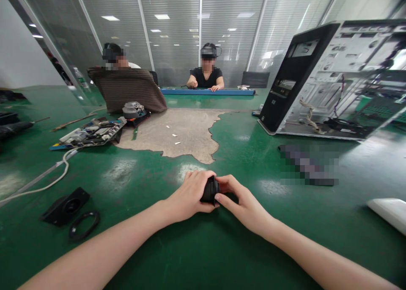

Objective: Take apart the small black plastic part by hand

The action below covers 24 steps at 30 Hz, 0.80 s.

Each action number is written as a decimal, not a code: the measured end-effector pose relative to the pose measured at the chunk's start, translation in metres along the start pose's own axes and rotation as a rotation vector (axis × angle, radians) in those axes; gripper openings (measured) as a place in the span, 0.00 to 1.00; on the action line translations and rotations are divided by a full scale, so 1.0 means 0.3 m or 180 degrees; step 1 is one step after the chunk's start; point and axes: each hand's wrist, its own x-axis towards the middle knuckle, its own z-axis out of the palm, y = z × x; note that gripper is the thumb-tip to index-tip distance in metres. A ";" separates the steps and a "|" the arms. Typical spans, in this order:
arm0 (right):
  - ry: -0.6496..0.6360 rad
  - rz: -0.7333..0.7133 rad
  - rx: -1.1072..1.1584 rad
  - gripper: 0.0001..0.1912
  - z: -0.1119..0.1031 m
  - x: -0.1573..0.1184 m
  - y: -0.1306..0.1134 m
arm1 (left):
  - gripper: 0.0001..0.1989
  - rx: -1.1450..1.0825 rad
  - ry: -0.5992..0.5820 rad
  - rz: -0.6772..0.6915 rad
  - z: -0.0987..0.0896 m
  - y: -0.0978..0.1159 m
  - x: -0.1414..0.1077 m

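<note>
Between my hands, just above the green tabletop, is a small black housing with a ridged rim on its right side. My left hand wraps round its left side, fingers over the top and thumb below. From the right, the thumb and fingers of my right hand pinch the rim. Its far side is hidden by my fingers. To the left on the table lie a black square part with a round recess and a black ring-shaped frame.
An opened computer case stands at right, near a blurred-out object. A circuit board, a pale cable and a brown cloth-like cover are at left. Bare board shows mid-table. Two people sit opposite, one behind a blue bar.
</note>
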 end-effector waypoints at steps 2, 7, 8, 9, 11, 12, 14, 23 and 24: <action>-0.0080 -0.0118 -0.0049 0.13 -0.005 -0.006 -0.001 | 0.30 0.0040 -0.0044 0.0016 0.000 -0.001 0.000; 0.0009 -0.0135 -0.0040 0.07 -0.004 -0.005 -0.001 | 0.30 0.0079 -0.0049 0.0027 -0.003 -0.001 -0.003; 0.0057 -0.0104 -0.0076 0.06 -0.002 -0.001 0.000 | 0.30 0.0080 -0.0054 0.0033 -0.004 -0.001 -0.003; 0.0093 -0.0075 -0.0086 0.05 0.000 0.002 0.001 | 0.30 0.0078 -0.0047 0.0036 -0.004 0.000 -0.003; 0.0098 -0.0004 0.0031 0.07 0.005 0.006 0.002 | 0.30 0.0068 -0.0040 0.0044 -0.005 0.000 -0.003; 0.0109 0.0024 0.0076 0.08 0.006 0.007 0.003 | 0.30 0.0059 -0.0035 0.0046 -0.005 0.001 -0.002; 0.0112 0.0061 0.0077 0.11 0.006 0.005 0.002 | 0.30 0.0036 -0.0024 0.0045 -0.005 0.001 -0.001; 0.0118 -0.0304 -0.0284 0.08 -0.005 -0.010 0.006 | 0.29 0.0029 -0.0046 0.0034 -0.007 0.003 -0.003; 0.0171 -0.0312 -0.0294 0.06 -0.003 -0.008 0.008 | 0.29 0.0028 -0.0050 0.0035 -0.007 0.004 -0.003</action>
